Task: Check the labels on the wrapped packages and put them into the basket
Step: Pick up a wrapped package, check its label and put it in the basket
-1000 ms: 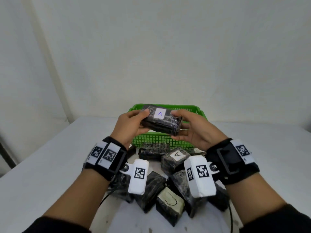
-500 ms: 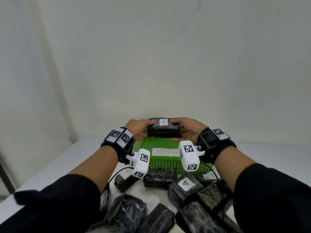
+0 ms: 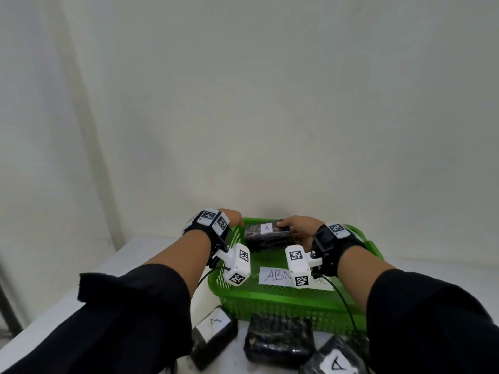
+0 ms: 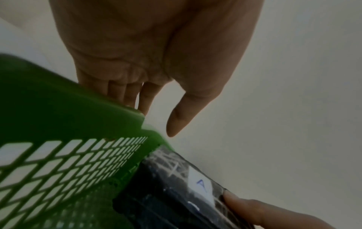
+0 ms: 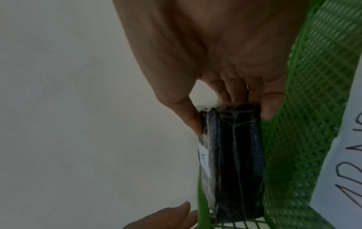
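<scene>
- Package (image 3: 266, 234) wrapped in dark film is sitting low inside the green basket (image 3: 291, 298), at its far end, label side up.
- The right hand (image 3: 299, 228) is gripping that package by its right end, thumb on the labelled top and fingers curled under it, as the right wrist view shows.
- The left hand (image 3: 232, 217) is holding nothing; its fingers are hanging straight and relaxed, touching or nearly touching the far left corner of the basket rim.
- Judging by this, the package is reaching its place but is not yet let go, and no other package is showing inside the basket.
- At least three more dark packages are lying on the white surface (image 3: 151, 255) just in front of the basket, so most of the task seems to be left.
- The held package's white label (image 3: 267, 228) is reading "A" in blue.
- A paper sign (image 3: 275, 276) in the basket is showing "ABN", the rest being hidden behind a wrist camera.
- Two of the waiting packages are carrying white labels with an "A": one at the left (image 3: 213, 323), one at the right (image 3: 337, 364); the middle one (image 3: 279, 338) is showing no label.
</scene>
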